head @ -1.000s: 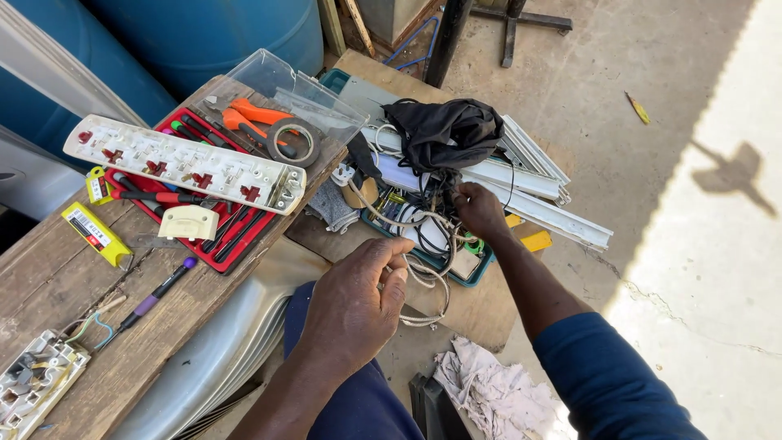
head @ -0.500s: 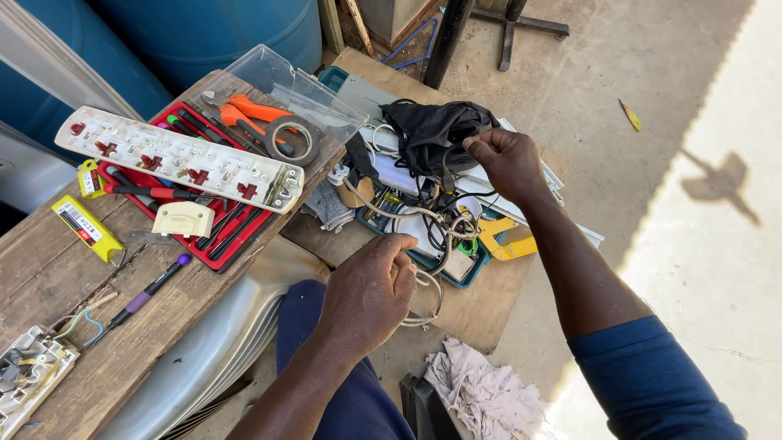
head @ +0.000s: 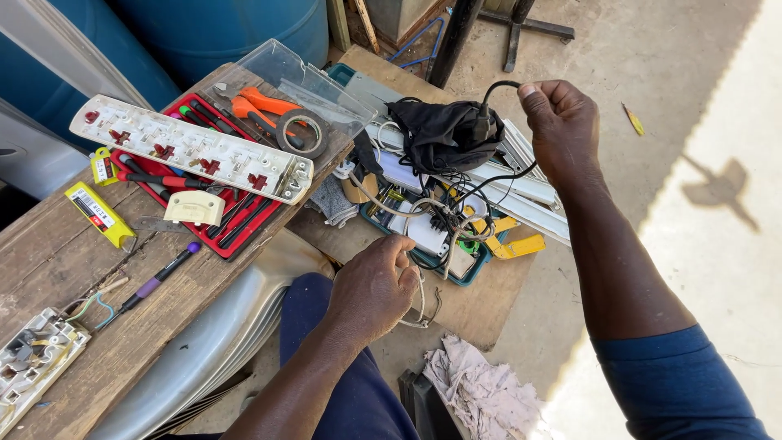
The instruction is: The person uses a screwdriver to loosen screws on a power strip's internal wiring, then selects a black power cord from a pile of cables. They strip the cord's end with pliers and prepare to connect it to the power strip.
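My right hand is raised above a cluttered teal tool tray and is shut on a black cable that runs down into the clutter. My left hand hangs in front of the tray and grips a loop of white cable that leads up into the tangle of wires. A black cloth lies on the far side of the tray, just left of my right hand.
On the wooden bench lie a long white socket strip over a red tool case, orange pliers, a tape roll, a purple screwdriver and a yellow box. A rag lies on the concrete floor.
My right hand has come up out of the tray and moved right, pulling the black cable with it. My left hand stays by the white cable loop.
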